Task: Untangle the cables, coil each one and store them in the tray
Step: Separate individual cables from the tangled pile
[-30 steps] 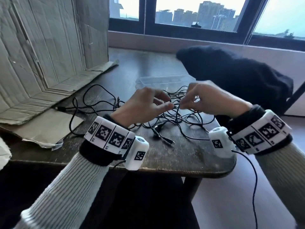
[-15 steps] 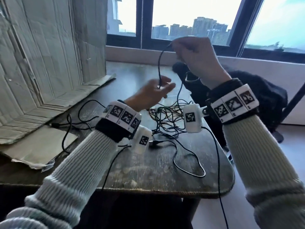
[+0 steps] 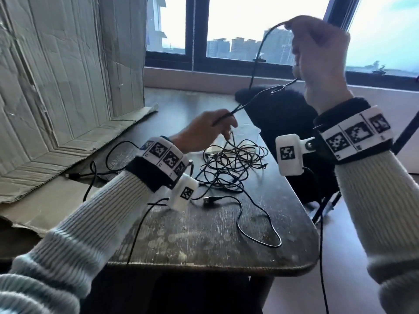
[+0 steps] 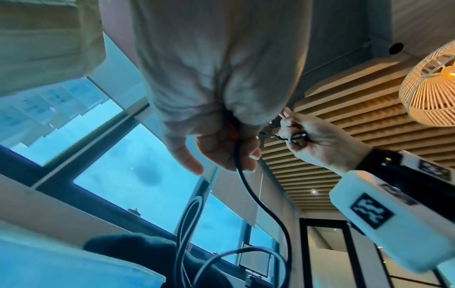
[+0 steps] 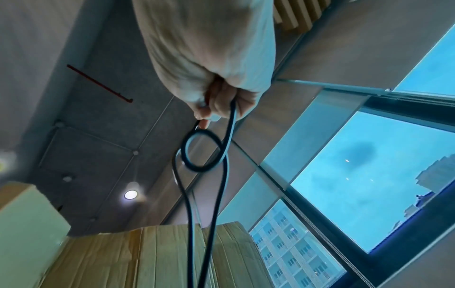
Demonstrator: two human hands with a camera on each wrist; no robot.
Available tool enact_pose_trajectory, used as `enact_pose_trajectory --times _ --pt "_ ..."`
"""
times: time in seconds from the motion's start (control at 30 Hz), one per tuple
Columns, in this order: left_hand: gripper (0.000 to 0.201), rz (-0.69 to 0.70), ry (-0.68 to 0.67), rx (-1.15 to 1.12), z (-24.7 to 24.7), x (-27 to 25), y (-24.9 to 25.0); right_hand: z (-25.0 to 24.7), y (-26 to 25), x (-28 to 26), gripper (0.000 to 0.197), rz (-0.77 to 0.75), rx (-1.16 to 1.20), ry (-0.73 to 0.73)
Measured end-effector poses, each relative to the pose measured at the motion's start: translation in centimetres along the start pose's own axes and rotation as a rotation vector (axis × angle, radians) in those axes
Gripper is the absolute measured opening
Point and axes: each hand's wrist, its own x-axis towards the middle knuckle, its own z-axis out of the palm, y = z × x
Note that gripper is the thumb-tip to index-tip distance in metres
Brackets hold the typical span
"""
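A tangle of thin black cables [image 3: 231, 164] lies in the middle of the dark wooden table [image 3: 204, 241]. My right hand [image 3: 301, 41] is raised high before the window and pinches one black cable [image 3: 256, 64], which forms a small loop [image 5: 202, 154] below its fingers. My left hand [image 3: 217, 125] is lower, just above the tangle, and grips the same strands [image 4: 246, 185]. The clear plastic tray [image 3: 250, 132] stands behind the tangle, mostly hidden by my left hand. A USB plug [image 3: 207, 199] lies on the table near my left wrist.
Flattened cardboard [image 3: 56, 87] leans along the left side and covers the table's left part. A black garment [image 3: 276, 114] hangs over a chair at the table's far right. One cable end [image 3: 260, 225] curves across the table's front. The window sill runs behind.
Both hands were at the tangle one second ago. My right hand has since risen high, drawing a cable out of the pile, and my left hand lifted slightly while holding the lower strands.
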Motion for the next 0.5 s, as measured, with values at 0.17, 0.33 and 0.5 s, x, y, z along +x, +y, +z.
enact_pose_trajectory --times 0.17,0.33,0.5 --pt "0.019 -0.067 -0.052 0.121 -1.4 0.5 -2.9 -1.8 -0.7 0.6 0.016 -0.040 -0.008 0.064" --pt "0.019 -0.079 -0.008 0.117 -1.0 0.7 -4.3 -1.9 -2.4 1.3 0.037 0.027 -0.117 -0.068" --pt "0.014 0.127 0.216 -0.012 -3.4 2.8 1.0 1.5 -0.5 -3.7 0.026 0.046 -0.674 -0.814"
